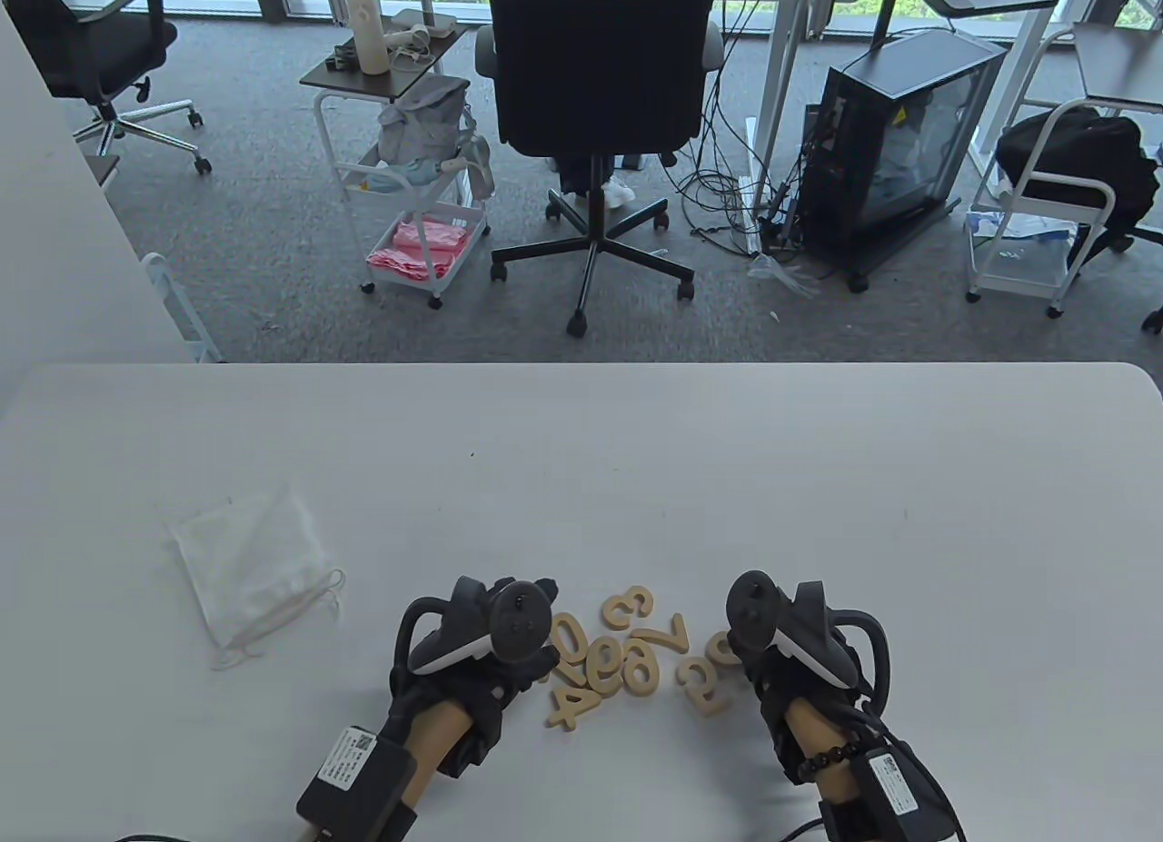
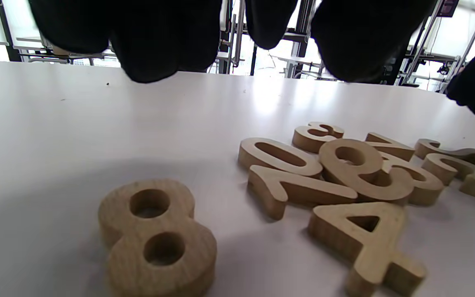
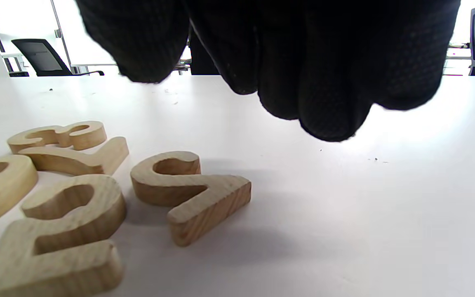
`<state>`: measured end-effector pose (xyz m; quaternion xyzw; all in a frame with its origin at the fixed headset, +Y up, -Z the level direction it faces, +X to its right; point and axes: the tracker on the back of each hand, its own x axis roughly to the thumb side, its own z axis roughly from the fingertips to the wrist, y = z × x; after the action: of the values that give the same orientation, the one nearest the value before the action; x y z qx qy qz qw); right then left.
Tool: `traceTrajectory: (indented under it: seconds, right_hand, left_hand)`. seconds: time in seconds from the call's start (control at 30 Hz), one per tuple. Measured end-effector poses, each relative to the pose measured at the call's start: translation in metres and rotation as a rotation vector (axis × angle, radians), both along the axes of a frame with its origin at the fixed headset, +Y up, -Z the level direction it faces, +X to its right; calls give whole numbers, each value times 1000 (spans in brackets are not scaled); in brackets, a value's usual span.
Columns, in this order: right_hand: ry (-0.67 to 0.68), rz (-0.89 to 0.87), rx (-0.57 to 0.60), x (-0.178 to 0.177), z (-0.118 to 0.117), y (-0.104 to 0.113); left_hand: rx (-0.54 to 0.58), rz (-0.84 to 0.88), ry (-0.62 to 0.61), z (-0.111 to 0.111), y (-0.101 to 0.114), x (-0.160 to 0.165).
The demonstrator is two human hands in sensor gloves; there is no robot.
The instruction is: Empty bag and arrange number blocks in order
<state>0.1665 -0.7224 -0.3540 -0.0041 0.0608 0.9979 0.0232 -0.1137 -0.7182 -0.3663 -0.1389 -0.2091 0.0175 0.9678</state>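
Table view: your left hand (image 1: 482, 651) and right hand (image 1: 790, 642), both in black knit gloves with dark trackers strapped on the backs, flank a loose heap of flat wooden number blocks (image 1: 627, 660) near the table's (image 1: 636, 460) 6 o'clock edge. The blocks are pale, sawn wood with visible grain and square-cut sides. A 3 (image 1: 627, 608) lies at 12 o'clock of the heap, a 7 (image 1: 668, 633) just at its 4 o'clock, a 0 (image 1: 568, 640) at the heap's 9 o'clock and a 4 (image 1: 572, 704) at 7 o'clock. A 2 (image 1: 704, 683) and a 5 (image 1: 722, 647) lie at 3 o'clock, beside your right hand. In the middle, a rounded 6-or-9 block (image 2: 357, 169) rests partly on its neighbours.

Left wrist view: an 8 (image 2: 157, 237) lies flat and apart from the heap, under your left hand; your gloved fingertips (image 2: 151, 45) hang above the smooth white tabletop and hold nothing.

Right wrist view: your right fingertips (image 3: 328, 82) hang loosely bunched above bare table, touching no block.

The bag (image 1: 254, 560), a limp white mesh pouch with a thin drawstring, lies flat at 10 o'clock of the heap, well apart.
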Motion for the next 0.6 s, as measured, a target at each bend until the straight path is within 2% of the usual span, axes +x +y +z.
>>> traceTrajectory:
  seconds: [0.23, 0.4, 0.6]
  right_hand:
    - [4, -42, 10, 7, 4, 6]
    - [6, -64, 26, 9, 6, 10]
    - [12, -67, 28, 9, 6, 10]
  left_hand:
    - [-177, -222, -52, -31, -24, 46]
    - [-199, -257, -72, -37, -35, 55]
    - [-129, -328, -102, -37, -40, 63]
